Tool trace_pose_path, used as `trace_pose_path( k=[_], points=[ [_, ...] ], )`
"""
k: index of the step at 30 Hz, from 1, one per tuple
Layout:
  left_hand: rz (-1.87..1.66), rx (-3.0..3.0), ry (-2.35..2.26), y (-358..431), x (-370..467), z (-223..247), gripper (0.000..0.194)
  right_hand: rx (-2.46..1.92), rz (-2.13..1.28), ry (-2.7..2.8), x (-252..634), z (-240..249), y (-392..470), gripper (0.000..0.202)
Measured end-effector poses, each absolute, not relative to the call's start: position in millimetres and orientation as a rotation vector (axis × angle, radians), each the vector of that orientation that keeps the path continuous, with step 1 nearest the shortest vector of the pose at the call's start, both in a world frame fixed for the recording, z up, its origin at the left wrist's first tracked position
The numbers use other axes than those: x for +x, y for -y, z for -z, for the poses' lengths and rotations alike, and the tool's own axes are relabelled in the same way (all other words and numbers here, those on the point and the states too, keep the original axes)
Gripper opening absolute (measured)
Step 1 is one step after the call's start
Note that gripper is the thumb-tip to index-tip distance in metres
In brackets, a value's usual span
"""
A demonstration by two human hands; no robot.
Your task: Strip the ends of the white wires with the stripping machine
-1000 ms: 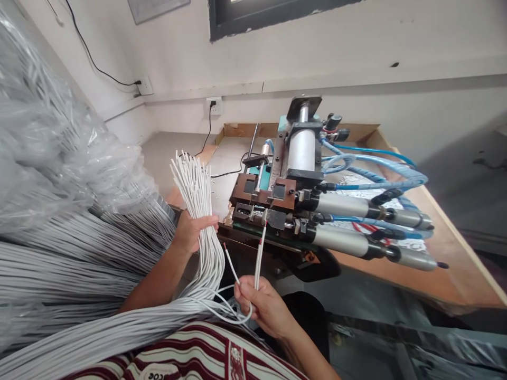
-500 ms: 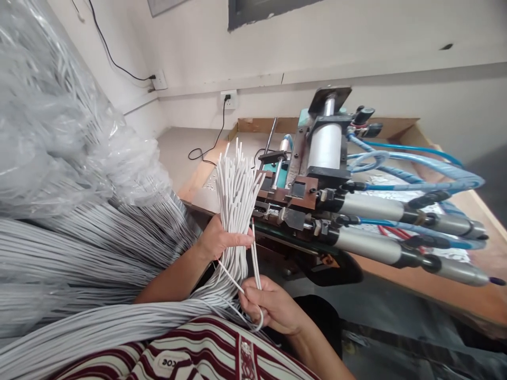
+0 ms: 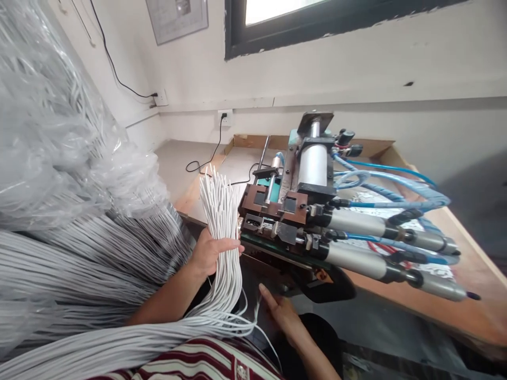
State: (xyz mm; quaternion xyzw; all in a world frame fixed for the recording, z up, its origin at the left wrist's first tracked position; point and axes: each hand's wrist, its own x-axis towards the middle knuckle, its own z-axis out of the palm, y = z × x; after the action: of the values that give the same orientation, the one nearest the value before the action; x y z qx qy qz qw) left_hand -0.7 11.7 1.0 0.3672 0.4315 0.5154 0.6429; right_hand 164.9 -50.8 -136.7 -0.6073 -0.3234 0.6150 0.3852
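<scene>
My left hand is wrapped around a thick bundle of white cables, thumb across its front. The bundle's cut ends point up and away from me, left of a pneumatic machine. From the hand, the cables bend down and run left across my lap. My right hand is low, to the right of the bundle, with its thumb stretched out. Its other fingers are partly hidden, and I see nothing gripped in it. Just left of it hang a few loose cables, partly blurred.
Large stacks of grey-white cables, partly under clear plastic, fill the left side. Silver cylinders and blue air hoses extend right over the wooden bench. A black cord runs from a wall socket.
My right hand has moved down and right, letting go of the looped cable it held. That cable now hangs low beside the bundle. My left hand keeps its hold. The view has tilted up.
</scene>
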Motion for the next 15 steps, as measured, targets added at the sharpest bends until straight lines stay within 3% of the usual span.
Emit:
trace_pose_path(
  k=[3,5,9,15],
  points=[
    [-1.165,0.863,-0.960,-5.9,6.8,0.2,0.016,-1.461,-1.203,1.109,167.1,99.9,31.0,0.019],
    [-1.150,0.945,-0.941,-2.3,11.7,-0.1,0.014,-1.227,-1.099,1.228,156.8,66.8,21.0,0.023],
    [-1.143,1.075,-0.908,3.4,15.4,-1.7,0.018,-0.921,-1.170,1.161,132.0,22.4,11.3,0.024],
    [-1.153,0.942,-1.019,1.7,7.4,-0.1,0.007,-0.888,-1.415,0.694,128.6,35.2,11.8,0.023]
  ],
)
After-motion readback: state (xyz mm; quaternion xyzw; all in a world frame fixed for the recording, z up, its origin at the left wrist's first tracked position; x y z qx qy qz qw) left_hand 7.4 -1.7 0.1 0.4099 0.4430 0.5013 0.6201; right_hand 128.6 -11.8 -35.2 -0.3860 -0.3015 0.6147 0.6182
